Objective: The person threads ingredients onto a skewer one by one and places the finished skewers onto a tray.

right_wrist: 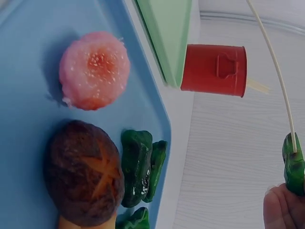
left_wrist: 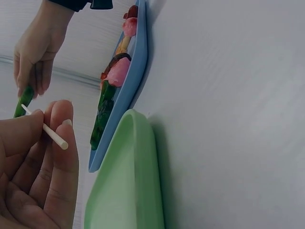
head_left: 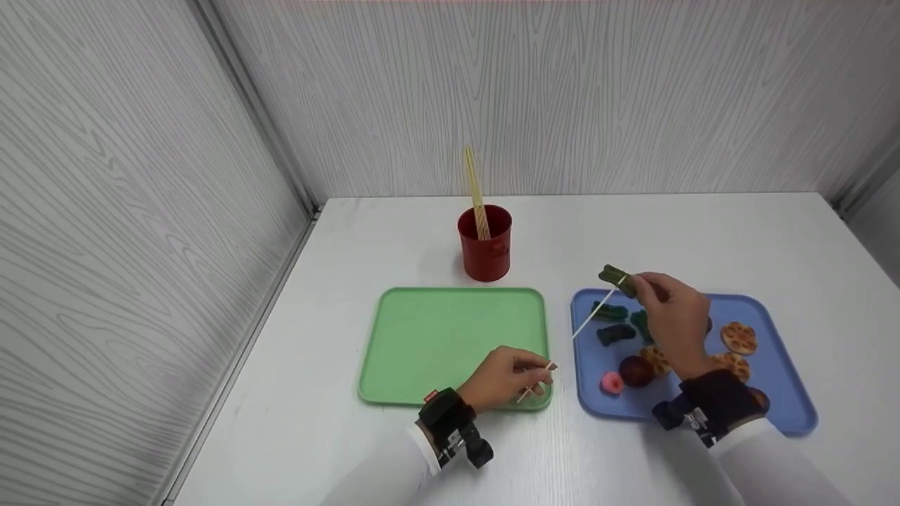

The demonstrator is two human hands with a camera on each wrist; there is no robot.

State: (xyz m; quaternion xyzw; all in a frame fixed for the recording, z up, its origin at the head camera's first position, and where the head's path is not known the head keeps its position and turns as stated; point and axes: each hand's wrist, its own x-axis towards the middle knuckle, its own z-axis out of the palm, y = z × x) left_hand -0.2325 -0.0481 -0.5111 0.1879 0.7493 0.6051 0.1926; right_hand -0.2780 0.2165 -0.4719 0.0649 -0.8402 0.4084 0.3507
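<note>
My left hand point(head_left: 500, 378) pinches a thin pale skewer point(head_left: 594, 310) near its lower end, above the right side of the green tray point(head_left: 450, 337). The stick slants up and right to a green pepper point(head_left: 619, 280). My right hand point(head_left: 676, 316) holds that pepper between thumb and fingers, over the far edge of the blue tray point(head_left: 787, 407). In the right wrist view the skewer meets the pepper point(right_wrist: 294, 171) and overlaps its face; how deep it goes cannot be told. The left wrist view shows the stick's blunt end point(left_wrist: 59, 139) poking out past the fingertips.
Several green peppers point(head_left: 616, 334), a pink ring-shaped piece point(head_left: 612, 383), a scored brown mushroom point(right_wrist: 83, 171) and lotus root slices point(head_left: 738, 338) lie on the blue tray. Behind the green tray stands a red cup point(head_left: 485, 260) with skewers point(head_left: 475, 183) leaning in it. Walls enclose the table.
</note>
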